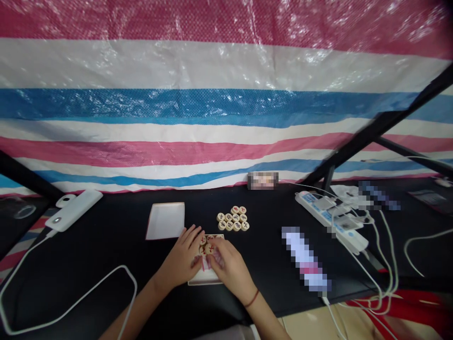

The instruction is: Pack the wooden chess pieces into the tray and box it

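Note:
In the head view, round cream xiangqi pieces with red characters (203,241) lie in a shallow white box (205,282) near the table's front edge. My right hand (228,262) reaches over the box, its thumb and fingers pinching a red-marked xiangqi piece (210,249). Across the box's left side lies my left hand (187,252), fingers stretched out and thumb near the inside; it grips nothing that I can see. Both hands hide part of the box. Just beyond, a group of xiangqi pieces (232,218) sits close together on the black table, some black-marked and some red-marked.
An open white box lid (165,221) lies behind my left hand. To the left is a white device (74,210) with a looping cable (120,268). A power strip (331,222) with plugs and cables stands right, beyond a blurred phone-like object (306,259). Striped sheeting (198,104) hangs behind.

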A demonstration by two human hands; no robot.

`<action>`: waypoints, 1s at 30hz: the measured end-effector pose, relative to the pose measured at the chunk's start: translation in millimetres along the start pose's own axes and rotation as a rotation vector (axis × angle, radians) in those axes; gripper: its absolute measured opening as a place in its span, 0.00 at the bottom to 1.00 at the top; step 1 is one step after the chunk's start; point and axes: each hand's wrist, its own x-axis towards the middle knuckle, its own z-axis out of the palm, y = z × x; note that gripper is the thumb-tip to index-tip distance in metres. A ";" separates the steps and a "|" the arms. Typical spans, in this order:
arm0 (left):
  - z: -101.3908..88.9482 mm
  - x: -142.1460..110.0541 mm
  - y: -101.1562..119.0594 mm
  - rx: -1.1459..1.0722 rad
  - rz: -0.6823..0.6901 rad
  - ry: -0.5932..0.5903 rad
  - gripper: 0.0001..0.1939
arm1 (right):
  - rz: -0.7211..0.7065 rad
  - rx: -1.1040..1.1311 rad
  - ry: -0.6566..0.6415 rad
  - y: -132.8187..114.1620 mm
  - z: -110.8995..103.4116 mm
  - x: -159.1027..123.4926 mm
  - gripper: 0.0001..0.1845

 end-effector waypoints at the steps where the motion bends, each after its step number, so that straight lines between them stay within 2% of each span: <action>1: 1.5 -0.2 0.4 0.015 -0.004 0.000 0.32 | -0.029 -0.060 -0.004 -0.3 1.8 -0.4 0.18; 4: 3.1 -0.5 2.1 0.055 -0.016 0.000 0.31 | -0.106 -0.200 -0.043 -1.6 6.8 0.0 0.13; 8: 0.8 -0.7 3.5 0.099 -0.040 -0.025 0.29 | -0.163 -0.271 -0.090 -1.1 11.9 0.8 0.11; 15: 0.7 -0.2 5.4 0.145 -0.048 0.024 0.28 | -0.158 -0.441 -0.072 7.8 15.4 1.5 0.11; 21: 1.4 -0.2 4.5 0.123 -0.059 0.018 0.27 | -0.170 -0.453 -0.129 4.6 17.4 4.8 0.06; 25: -2.9 1.7 3.7 0.139 -0.023 0.027 0.29 | -0.159 -0.338 -0.115 -0.5 0.9 9.0 0.08; 28: -6.1 7.1 5.7 0.150 -0.011 0.028 0.30 | -0.085 -0.281 0.014 11.8 -23.8 25.3 0.09; 30: -5.6 11.6 7.9 0.146 -0.011 0.022 0.31 | 0.045 -0.329 0.127 27.6 -41.5 43.4 0.10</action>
